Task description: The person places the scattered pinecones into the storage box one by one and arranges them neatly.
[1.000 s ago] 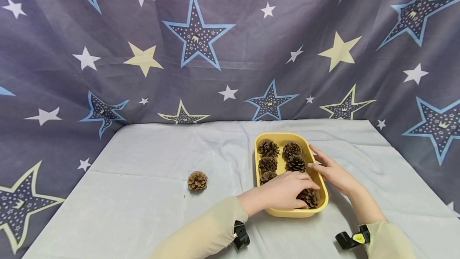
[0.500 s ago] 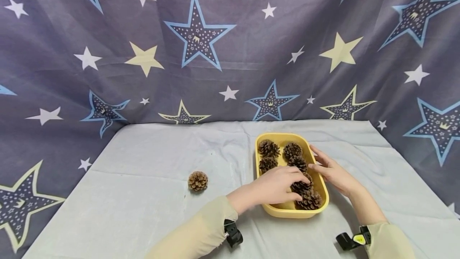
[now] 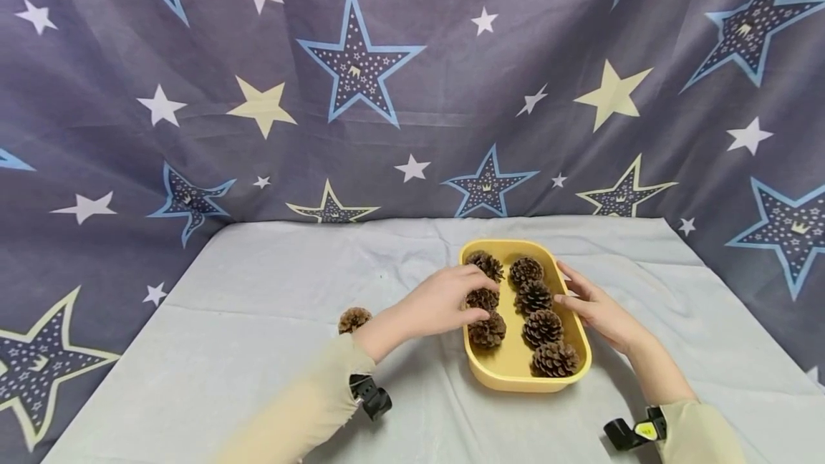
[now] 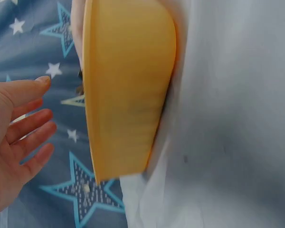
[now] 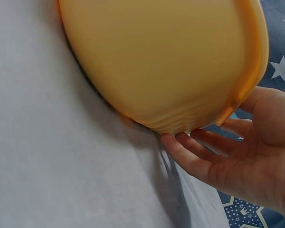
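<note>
A yellow plastic bin [image 3: 509,382] holds pine cones in two rows: three in the left row and several in the right. My left hand [image 3: 441,301] reaches over the bin's left rim, its fingers loosely bent above a pine cone [image 3: 482,299] of the left row; in the left wrist view this left hand [image 4: 21,128] holds nothing. My right hand [image 3: 596,310] grips the bin's right wall. Its thumb lies over the rim, and in the right wrist view its fingers [image 5: 190,156] touch the outer wall. One loose pine cone [image 3: 354,319] lies on the cloth, partly hidden by the left wrist.
Pale grey cloth [image 3: 258,278] covers the table. Behind it hangs a dark curtain [image 3: 412,127] printed with stars. Each wrist wears a black camera strap, as with the black strap [image 3: 370,396] on the left.
My left hand has left the pine cones at the near right of the bin and moved left, to its left rim. The right hand stays at the wall.
</note>
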`<action>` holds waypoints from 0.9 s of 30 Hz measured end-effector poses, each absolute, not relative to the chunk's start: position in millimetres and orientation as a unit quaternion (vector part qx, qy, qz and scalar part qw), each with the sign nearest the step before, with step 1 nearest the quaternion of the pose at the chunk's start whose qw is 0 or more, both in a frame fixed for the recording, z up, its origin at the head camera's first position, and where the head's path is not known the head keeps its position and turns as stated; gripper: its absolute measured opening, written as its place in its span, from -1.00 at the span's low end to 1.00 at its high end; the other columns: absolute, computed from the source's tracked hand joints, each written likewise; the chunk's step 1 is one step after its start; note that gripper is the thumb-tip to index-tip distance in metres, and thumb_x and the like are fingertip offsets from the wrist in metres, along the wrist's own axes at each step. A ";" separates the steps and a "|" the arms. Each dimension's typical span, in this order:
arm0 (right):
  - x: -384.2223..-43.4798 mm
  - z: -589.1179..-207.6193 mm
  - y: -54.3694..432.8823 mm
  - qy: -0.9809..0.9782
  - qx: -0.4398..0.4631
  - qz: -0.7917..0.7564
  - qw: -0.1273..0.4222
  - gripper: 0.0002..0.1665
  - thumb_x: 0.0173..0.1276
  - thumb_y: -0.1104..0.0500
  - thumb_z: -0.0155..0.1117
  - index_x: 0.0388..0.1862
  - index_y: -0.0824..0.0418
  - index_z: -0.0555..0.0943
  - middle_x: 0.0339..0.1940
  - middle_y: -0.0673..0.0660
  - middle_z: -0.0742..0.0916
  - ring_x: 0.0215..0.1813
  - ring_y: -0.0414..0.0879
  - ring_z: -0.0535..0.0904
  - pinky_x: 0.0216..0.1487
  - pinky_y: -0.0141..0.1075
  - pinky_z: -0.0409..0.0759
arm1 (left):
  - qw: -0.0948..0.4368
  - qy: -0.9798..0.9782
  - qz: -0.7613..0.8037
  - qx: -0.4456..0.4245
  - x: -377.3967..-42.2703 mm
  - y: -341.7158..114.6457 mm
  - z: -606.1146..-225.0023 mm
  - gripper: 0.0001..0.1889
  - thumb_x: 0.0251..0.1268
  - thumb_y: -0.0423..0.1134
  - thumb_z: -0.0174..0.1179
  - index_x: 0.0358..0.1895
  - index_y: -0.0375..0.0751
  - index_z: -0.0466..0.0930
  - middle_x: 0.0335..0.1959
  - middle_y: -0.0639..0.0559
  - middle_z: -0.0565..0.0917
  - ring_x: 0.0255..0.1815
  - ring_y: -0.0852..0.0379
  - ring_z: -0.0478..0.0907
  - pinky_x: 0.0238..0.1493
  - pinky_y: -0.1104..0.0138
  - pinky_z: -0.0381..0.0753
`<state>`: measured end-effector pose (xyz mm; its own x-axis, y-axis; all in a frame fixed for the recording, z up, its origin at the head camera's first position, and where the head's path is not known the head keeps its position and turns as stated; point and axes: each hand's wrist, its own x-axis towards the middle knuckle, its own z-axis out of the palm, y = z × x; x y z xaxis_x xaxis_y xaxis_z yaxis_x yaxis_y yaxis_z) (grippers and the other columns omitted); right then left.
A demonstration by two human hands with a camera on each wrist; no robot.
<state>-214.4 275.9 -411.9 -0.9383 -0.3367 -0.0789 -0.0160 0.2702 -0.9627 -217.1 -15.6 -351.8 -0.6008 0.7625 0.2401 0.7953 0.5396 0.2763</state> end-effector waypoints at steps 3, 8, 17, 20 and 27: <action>-214.4 -412.0 276.5 0.787 -0.112 -0.592 0.134 -0.14 0.39 0.15 -0.02 0.46 0.17 -0.27 0.33 0.51 0.15 -0.01 -0.15 0.51 -0.08 -0.32 0.55 | 0.043 -0.884 -0.195 -0.422 -218.8 -29.3 -349.7 -0.57 0.14 -0.06 0.20 0.10 -0.04 0.48 0.03 0.10 0.54 0.06 0.18 0.46 0.18 0.30 0.40; -214.5 -412.3 277.0 0.789 -0.112 -0.590 0.131 -0.14 0.39 0.14 -0.01 0.46 0.16 -0.27 0.33 0.51 0.15 0.01 -0.13 0.51 -0.07 -0.32 0.55 | 0.044 -0.886 -0.237 -0.397 -219.3 -50.4 -351.1 -0.57 0.12 -0.09 0.22 0.09 -0.07 0.49 0.00 0.10 0.55 0.01 0.19 0.47 0.12 0.29 0.44; -213.7 -411.9 276.5 0.784 -0.112 -0.595 0.137 -0.13 0.39 0.14 -0.01 0.46 0.16 -0.28 0.33 0.51 0.14 -0.02 -0.18 0.52 -0.09 -0.34 0.56 | 0.044 -0.883 -0.292 -0.366 -222.8 -84.8 -361.8 -0.58 0.10 -0.13 0.25 0.07 -0.05 0.50 -0.01 0.15 0.56 -0.05 0.22 0.48 0.02 0.30 0.49; -213.9 -411.5 276.3 0.784 -0.113 -0.594 0.137 -0.13 0.39 0.14 0.00 0.46 0.16 -0.28 0.33 0.51 0.14 -0.04 -0.20 0.52 -0.10 -0.33 0.57 | 0.042 -0.887 -0.299 -0.350 -222.2 -96.9 -364.5 -0.61 0.10 -0.15 0.25 0.05 -0.03 0.51 -0.02 0.16 0.57 -0.05 0.21 0.48 0.01 0.27 0.50; -214.0 -412.3 275.9 0.786 -0.111 -0.593 0.133 -0.14 0.39 0.15 -0.01 0.46 0.17 -0.27 0.32 0.51 0.15 -0.02 -0.15 0.52 -0.09 -0.32 0.57 | 0.029 -0.883 -0.326 -0.337 -219.8 -120.5 -367.4 -0.64 0.12 -0.18 0.25 0.02 -0.03 0.52 -0.03 0.08 0.58 -0.05 0.16 0.50 0.01 0.26 0.49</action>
